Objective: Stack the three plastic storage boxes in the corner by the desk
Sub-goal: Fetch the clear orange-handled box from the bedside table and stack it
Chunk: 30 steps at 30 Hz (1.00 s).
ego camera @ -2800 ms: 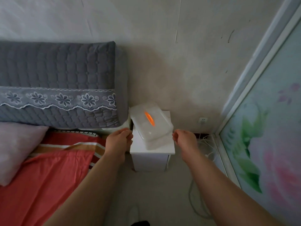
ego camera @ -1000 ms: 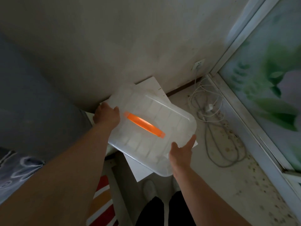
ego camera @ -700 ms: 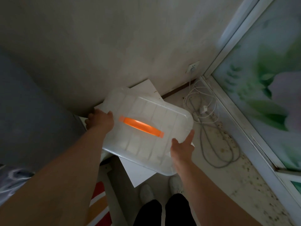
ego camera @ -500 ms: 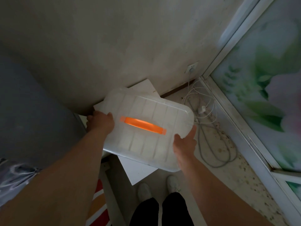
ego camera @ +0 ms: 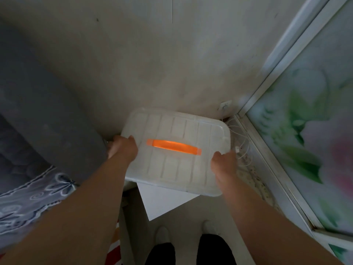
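The translucent storage box (ego camera: pixel 172 169), lid on and orange handle (ego camera: pixel 173 147) on top, sits over the small white surface (ego camera: pixel 162 199) in the corner, overhanging it toward the person and to the right. Whether its base rests there or is already lifted clear is hidden by the box itself.

The left hand (ego camera: pixel 123 148) has its grip on the left edge, with fingers curled over the lid rim. The right hand (ego camera: pixel 223 163) grips the near right corner, its fingers wrapped down over the side. Both holds are on the rim, not under the base.

- **Lid popping off:** If the lid is only pressed on, a lift by the rim could pull it free and drop the body. No clips are visible, so this cannot be ruled out.
- **Tipping:** The right grip sits nearer the person than the left, so the far right corner may dip, and any contents could slide that way.
- **Snagging:** White cables (ego camera: pixel 243 150) lie on the floor just beside the box's right end, below the wall socket (ego camera: pixel 225 106). A low swing to the right could catch them.
- **Knocks:** The grey headboard (ego camera: pixel 47 111) crowds the left hand and the glass door (ego camera: pixel 305 140) stands close on the right, which leaves little room to turn.

Only this one box is in view, so the stacking seems barely begun.
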Motion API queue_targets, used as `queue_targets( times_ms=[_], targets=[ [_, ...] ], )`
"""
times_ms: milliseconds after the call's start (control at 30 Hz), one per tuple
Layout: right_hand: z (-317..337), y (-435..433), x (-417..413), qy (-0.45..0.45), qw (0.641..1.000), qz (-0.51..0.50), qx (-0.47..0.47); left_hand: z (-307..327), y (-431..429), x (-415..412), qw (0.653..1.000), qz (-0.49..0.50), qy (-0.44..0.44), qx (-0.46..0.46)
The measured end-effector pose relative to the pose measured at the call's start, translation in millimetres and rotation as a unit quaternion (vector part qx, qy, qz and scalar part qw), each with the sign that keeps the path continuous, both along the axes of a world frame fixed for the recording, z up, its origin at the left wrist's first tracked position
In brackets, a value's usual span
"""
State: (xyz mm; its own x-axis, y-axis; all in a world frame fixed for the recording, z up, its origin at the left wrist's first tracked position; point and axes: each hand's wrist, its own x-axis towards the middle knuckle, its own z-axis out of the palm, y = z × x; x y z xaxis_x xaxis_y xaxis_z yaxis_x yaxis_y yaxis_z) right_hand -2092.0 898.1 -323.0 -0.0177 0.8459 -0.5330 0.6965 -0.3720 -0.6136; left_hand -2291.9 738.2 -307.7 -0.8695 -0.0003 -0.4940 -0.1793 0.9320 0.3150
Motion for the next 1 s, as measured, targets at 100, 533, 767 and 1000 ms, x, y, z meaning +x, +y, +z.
queue_targets(
  times_ms=[100, 533, 767, 1000],
  targets=[
    [20, 20, 3, 0.001, 0.999, 0.040, -0.006, 18, -2, 16, 0.999, 0.046, 0.000, 0.003],
    [81, 79, 1, 0.014, 0.966, 0.257, 0.028, 72, -17, 119, 0.963, 0.266, 0.036, 0.021],
    [104, 49, -7, 0.034, 0.940, 0.338, 0.035, 86, -63, 178, 0.930, 0.364, 0.048, 0.029],
    [124, -10, -6, 0.058, 0.895, 0.438, 0.064, 109, -123, 236, 0.890, 0.443, 0.091, 0.056]
  ],
)
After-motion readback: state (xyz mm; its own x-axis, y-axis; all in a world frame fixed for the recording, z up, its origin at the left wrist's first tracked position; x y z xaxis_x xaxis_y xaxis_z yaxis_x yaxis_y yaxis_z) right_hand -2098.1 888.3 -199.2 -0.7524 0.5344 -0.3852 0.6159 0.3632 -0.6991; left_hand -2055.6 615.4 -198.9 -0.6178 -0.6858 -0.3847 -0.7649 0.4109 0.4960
